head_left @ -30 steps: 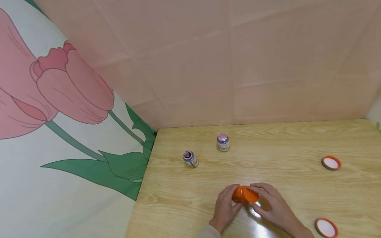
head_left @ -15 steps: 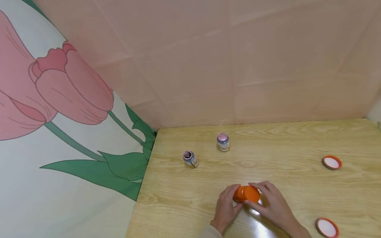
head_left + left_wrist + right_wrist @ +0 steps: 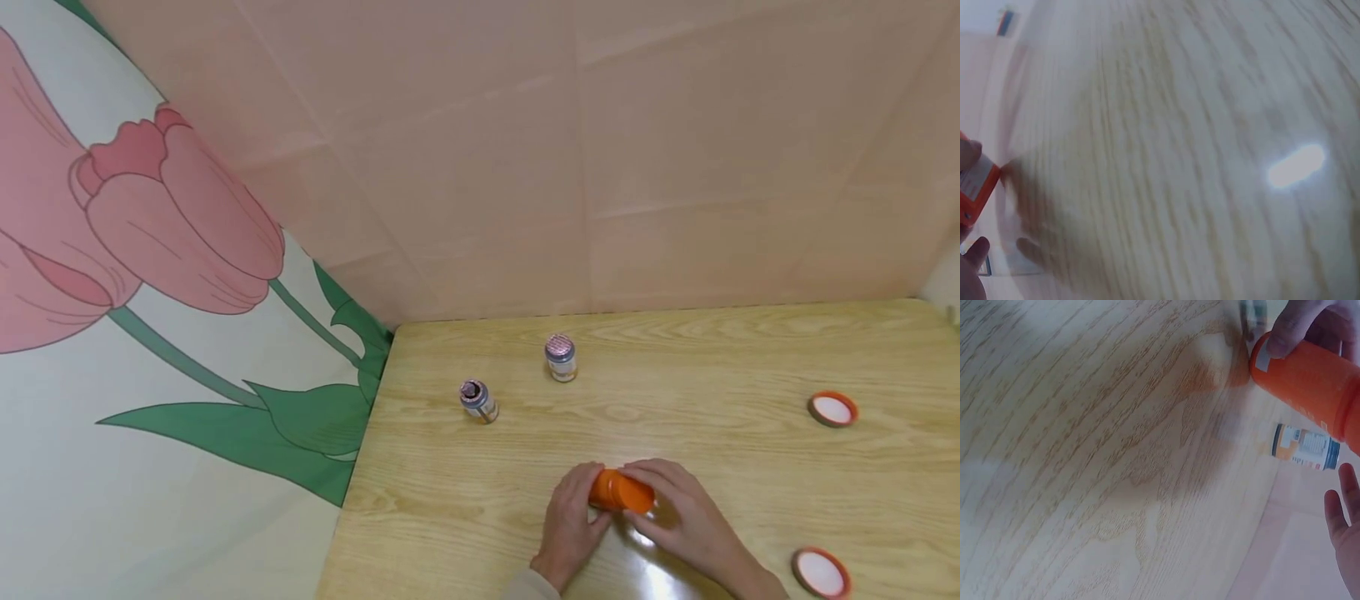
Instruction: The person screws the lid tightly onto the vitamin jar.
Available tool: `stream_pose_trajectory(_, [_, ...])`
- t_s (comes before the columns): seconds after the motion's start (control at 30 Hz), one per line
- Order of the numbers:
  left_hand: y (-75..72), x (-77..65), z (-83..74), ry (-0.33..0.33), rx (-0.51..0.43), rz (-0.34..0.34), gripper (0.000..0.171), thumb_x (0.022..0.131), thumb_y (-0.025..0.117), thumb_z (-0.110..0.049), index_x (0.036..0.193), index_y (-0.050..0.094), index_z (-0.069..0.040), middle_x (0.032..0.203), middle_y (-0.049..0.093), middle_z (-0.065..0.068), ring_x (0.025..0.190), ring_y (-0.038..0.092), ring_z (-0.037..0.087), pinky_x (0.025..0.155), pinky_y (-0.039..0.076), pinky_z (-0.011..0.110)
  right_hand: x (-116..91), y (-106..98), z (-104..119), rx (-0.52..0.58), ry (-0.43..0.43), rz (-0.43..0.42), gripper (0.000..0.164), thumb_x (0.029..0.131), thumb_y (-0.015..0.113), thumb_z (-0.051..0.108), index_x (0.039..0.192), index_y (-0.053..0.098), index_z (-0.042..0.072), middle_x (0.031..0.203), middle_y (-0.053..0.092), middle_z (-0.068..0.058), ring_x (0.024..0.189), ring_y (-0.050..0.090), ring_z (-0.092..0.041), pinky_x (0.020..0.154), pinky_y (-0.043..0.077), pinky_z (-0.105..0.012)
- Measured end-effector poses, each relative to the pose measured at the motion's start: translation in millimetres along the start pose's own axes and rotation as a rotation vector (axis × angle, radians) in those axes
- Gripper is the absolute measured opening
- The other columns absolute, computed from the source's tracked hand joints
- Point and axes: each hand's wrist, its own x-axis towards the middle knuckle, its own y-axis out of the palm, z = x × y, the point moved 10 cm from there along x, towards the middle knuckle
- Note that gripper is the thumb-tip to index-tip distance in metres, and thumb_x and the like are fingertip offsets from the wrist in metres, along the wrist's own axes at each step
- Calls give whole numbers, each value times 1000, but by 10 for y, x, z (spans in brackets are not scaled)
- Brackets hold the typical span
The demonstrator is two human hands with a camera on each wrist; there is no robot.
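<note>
The orange bottle is being held tilted over the near part of the glossy wood-grain tabletop, the left hand clamping its grip round the body while the right hand is curving about one end, its grip too hidden to tell. A near lid and a far lid are showing white within orange rims, while a torn-seal jar, contents unclear, and a foil-sealed jar are standing leftward. Behind, a creased pinkish backdrop is meeting a tulip-printed panel.
</note>
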Motion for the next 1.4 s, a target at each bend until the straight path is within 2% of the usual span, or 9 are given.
stream_pose_trajectory(0.17, [-10,6,5,-7,2,10,73,72,88,-23,135,53,-18,131,63,-5,125,58,11,108,46,27,-6,0,-24,-20,20,-3,62,59,90,14,118,69,12,118,68,-2,114,53,-14,111,20,-4])
stream_pose_trajectory(0.37, [-23,27,-2,-4,-13,21,70,74,87,-23,135,54,-18,132,63,-6,124,59,10,105,48,28,4,-15,-101,-53,113,-40,57,60,92,19,113,70,11,108,69,1,106,54,-10,102,24,-2])
stream_pose_trajectory(0.5, [-36,30,-9,10,-9,3,70,73,88,-23,134,55,-17,130,64,-5,122,61,11,104,50,28,3,-10,-152,-98,180,-56,56,61,92,25,111,69,11,100,69,4,98,57,-12,92,37,-12])
stream_pose_trajectory(0.6, [-39,30,-5,8,-13,-4,70,72,88,-22,134,55,-16,130,65,-4,122,61,12,104,49,28,2,-6,-169,-111,208,-55,58,61,92,27,112,69,11,100,69,4,96,58,-14,90,39,-16])
stream_pose_trajectory(0.83, [-50,48,19,-38,-46,23,67,75,87,-23,134,55,-18,129,65,-5,121,61,10,105,48,26,-2,-4,-101,-26,125,-18,71,59,94,24,122,66,9,123,65,-9,117,51,-8,107,19,0])
stream_pose_trajectory(0.93, [-56,54,19,-33,-48,23,67,75,86,-24,134,55,-18,129,64,-6,121,61,9,105,48,25,2,14,-62,-11,66,10,72,59,93,19,125,65,9,127,63,-10,122,49,-6,110,19,-1])
stream_pose_trajectory(1.07, [-57,48,14,-10,-45,8,69,73,88,-22,134,55,-17,129,65,-5,120,62,10,104,48,25,15,9,-31,-35,43,-5,68,60,91,17,123,67,10,121,66,-7,115,53,-9,108,21,-1])
stream_pose_trajectory(1.3, [-53,40,12,1,-47,2,70,71,89,-19,133,56,-15,129,65,-4,121,61,11,105,48,25,13,19,-112,-103,172,-47,62,60,94,27,113,68,10,100,65,6,92,58,-10,89,37,-6])
stream_pose_trajectory(1.4, [-61,37,8,3,-43,-5,70,71,89,-19,133,56,-15,128,65,-3,120,62,11,104,48,25,-2,43,-136,-82,193,-43,65,60,94,27,116,67,9,106,65,2,97,57,-9,95,33,-2])
